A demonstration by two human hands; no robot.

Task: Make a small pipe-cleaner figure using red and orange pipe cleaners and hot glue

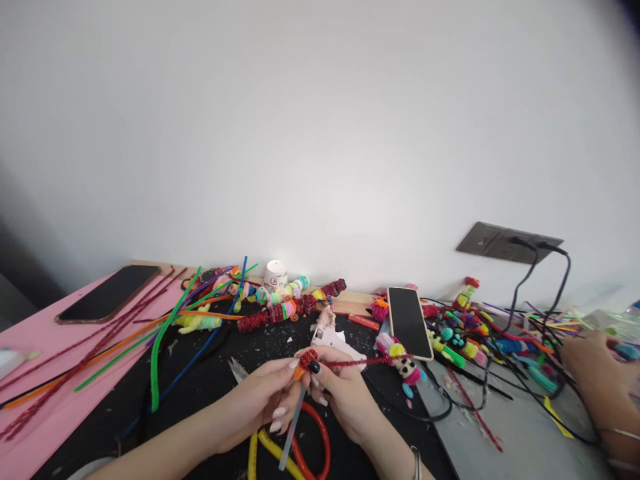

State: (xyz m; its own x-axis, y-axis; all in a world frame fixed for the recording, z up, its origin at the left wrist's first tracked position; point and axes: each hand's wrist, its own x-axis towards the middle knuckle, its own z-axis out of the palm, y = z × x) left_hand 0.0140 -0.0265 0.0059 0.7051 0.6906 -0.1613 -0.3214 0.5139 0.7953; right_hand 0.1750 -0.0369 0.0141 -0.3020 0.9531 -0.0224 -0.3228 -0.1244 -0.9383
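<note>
My left hand point(260, 400) and my right hand point(340, 393) meet over the black mat point(210, 380) near the front middle. Both are closed on a red sparkly pipe cleaner point(345, 363), coiled at its left end round an orange tip point(299, 373) on a grey stick point(293, 427). The free end of the pipe cleaner runs off to the right. Beneath my hands lie a red loop point(320, 433) and a yellow pipe cleaner point(273, 447). A white glue gun point(327, 333) lies just behind my fingers.
Loose pipe cleaners point(165, 333) spread over the pink sheet point(40, 333) at left, beside a phone point(107, 293). A second phone point(409, 322) leans among small craft figures. Another person's hand point(595, 367) works at far right near cables and a wall socket point(505, 241). Scissors point(239, 370) lie close by.
</note>
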